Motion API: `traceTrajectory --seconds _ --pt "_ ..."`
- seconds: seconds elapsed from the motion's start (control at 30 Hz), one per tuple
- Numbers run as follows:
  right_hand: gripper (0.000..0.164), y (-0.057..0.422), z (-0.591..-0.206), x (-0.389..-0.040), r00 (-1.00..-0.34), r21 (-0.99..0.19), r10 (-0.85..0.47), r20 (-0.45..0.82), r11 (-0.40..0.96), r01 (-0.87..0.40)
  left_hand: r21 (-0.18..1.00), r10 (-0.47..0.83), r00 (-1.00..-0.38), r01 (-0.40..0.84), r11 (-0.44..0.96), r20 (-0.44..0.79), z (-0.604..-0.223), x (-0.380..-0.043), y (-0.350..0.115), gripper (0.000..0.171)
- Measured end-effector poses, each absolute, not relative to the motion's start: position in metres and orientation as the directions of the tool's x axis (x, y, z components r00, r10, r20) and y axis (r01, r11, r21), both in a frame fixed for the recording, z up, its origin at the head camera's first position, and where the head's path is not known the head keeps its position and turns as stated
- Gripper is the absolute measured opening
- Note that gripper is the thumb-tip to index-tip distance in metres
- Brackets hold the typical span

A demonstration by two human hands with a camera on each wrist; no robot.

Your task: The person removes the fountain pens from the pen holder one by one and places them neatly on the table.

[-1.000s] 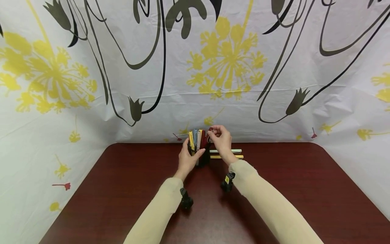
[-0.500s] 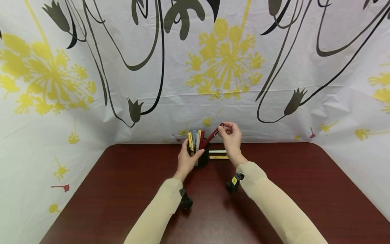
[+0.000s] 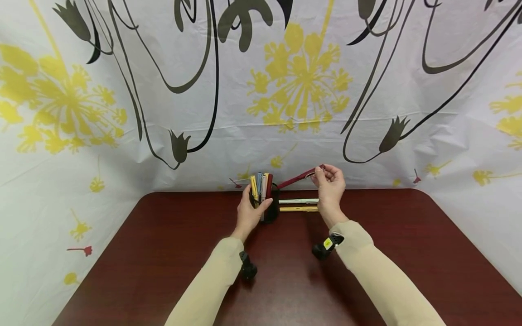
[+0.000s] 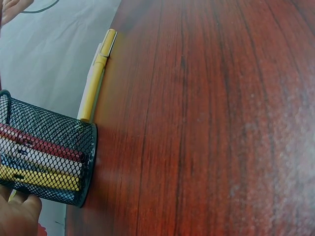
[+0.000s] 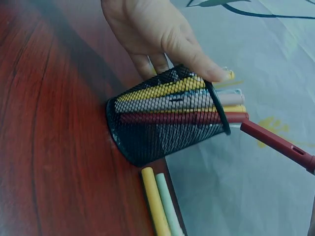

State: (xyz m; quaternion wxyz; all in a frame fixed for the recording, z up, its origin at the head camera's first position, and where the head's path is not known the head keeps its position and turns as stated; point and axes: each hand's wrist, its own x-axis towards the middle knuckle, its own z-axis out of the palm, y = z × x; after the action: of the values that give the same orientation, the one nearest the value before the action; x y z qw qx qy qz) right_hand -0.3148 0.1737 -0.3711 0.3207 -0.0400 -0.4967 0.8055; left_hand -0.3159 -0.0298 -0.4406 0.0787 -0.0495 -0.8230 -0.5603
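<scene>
Red pen pinched in right hand (left hand grips cup), reddish-brown table, flower-printed sheet

Before you stretches a reddish-brown wood-grain bench with rounded far corners. Behind it and along both your sides hangs a creased white sheet, printed with yellow flowers and grey tulips.
</scene>
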Motion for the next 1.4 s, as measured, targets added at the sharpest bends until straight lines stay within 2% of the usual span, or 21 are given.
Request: traceTrajectory --seconds 0.37,0.9,1.4 --pt "0.017 0.198 -0.389 -0.303 -0.756 -0.845 0.646 0.102 -0.346 -0.409 0.917 -0.005 -0.981 0.178 0.357 0.192 -0.442 -0.316 -0.031 0.087" --pt "0.020 0.204 -0.426 -0.285 -0.827 -0.913 0.562 0.006 -0.334 -0.234 0.912 -0.006 -0.980 0.181 0.367 0.197 -0.442 -0.318 -0.031 0.086" --pt "0.020 0.202 -0.445 -0.276 -0.861 -0.937 0.498 -0.106 -0.339 -0.081 0.917 0.003 -0.982 0.179 0.356 0.190 -0.441 -0.317 -0.031 0.086"
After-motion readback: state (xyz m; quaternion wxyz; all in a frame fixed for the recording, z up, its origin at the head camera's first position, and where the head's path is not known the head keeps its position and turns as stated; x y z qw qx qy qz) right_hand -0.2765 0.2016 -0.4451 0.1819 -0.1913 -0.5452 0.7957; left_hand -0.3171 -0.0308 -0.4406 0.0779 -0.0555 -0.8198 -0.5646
